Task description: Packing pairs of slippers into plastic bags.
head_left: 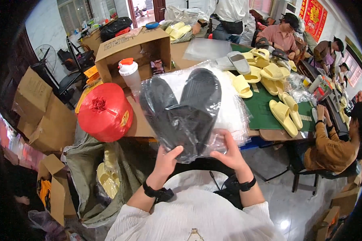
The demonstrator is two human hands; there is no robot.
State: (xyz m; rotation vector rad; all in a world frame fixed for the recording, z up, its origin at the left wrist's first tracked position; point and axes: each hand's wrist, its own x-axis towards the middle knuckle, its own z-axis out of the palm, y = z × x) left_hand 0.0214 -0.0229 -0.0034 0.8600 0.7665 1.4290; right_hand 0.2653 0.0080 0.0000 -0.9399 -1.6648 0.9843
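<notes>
A pair of black slide slippers point(200, 96) sits inside a clear plastic bag point(214, 142) in front of me. The slippers lie side by side, toes spread apart in a V, over the table edge. At the lower left of the bag, my left hand point(167, 160) grips it, thumb on top and the other fingers hidden underneath. My right hand point(230, 156) holds the bag's lower right corner between thumb and fingers. Beneath the slippers lies a stack of clear plastic bags point(233, 108) on the table.
Yellow slippers point(282, 117) cover a green mat point(259, 108) on the right. A red twine roll point(104, 112), a shaker bottle point(129, 74) and an open cardboard box point(134, 44) stand left. An olive sack point(84, 180) with bagged yellow slippers is lower left. Co-workers sit on the right.
</notes>
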